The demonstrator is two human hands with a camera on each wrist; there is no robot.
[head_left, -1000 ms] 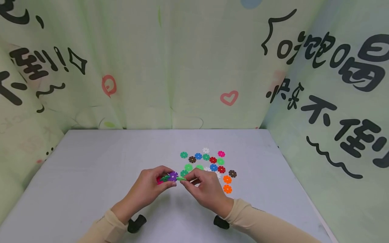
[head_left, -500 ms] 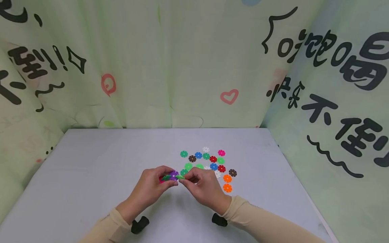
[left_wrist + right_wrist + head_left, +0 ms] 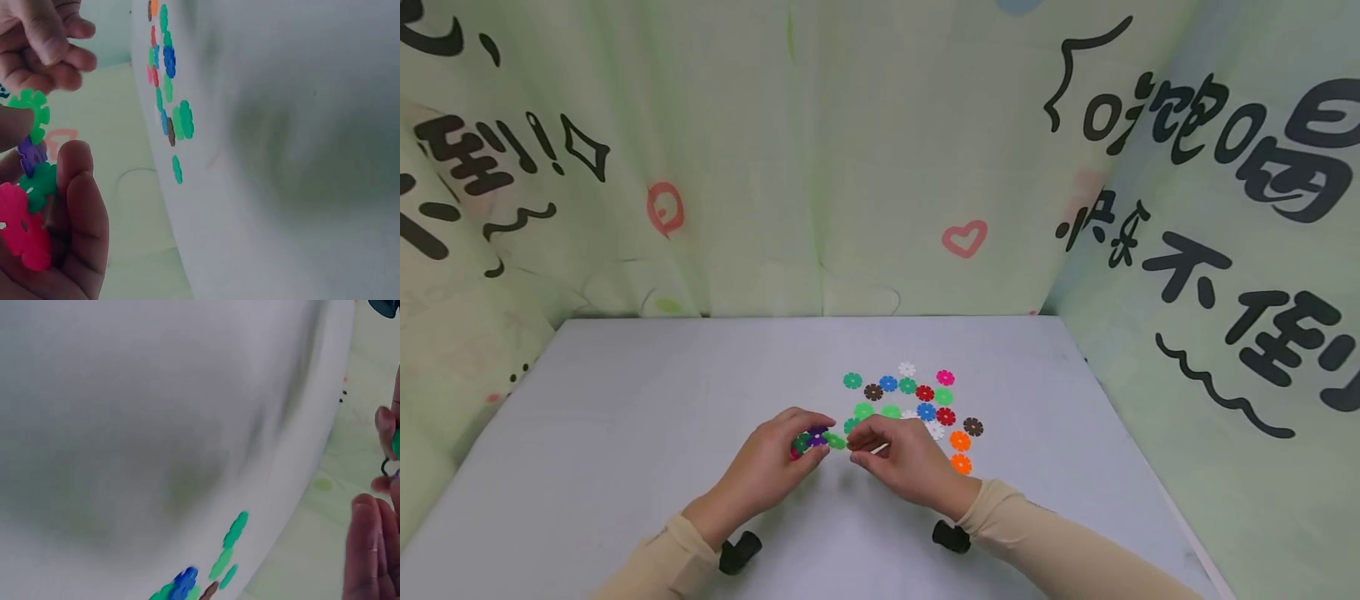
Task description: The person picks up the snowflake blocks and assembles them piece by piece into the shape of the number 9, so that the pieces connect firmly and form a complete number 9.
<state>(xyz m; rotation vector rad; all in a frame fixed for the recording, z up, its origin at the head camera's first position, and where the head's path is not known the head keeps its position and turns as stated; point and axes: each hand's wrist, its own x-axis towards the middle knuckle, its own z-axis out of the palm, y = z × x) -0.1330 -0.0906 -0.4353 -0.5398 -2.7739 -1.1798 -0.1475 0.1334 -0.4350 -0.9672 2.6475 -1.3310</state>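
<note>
My left hand [image 3: 767, 462] grips a short chain of notched, flower-shaped plastic discs above the table. In the left wrist view the chain runs from a pink disc [image 3: 22, 231] through a green disc [image 3: 39, 186] and a purple disc [image 3: 32, 155] to a light green disc [image 3: 40, 119]. The left thumb covers part of the light green one. Just right of the chain's end is my right hand [image 3: 910, 462], its fingers loosely bent, with nothing visible between them. A small gap separates its fingertips from the light green disc.
Loose discs in several colours lie flat on the white table [image 3: 625, 417], behind and right of the hands, among them an orange disc [image 3: 961, 464], a brown disc [image 3: 973, 427] and a pink disc [image 3: 945, 377]. A printed curtain [image 3: 745, 167] closes off the back and sides.
The right hand has let go of the light green disc and drawn slightly to the right. The chain in the left hand has turned, showing the light green disc's face more.
</note>
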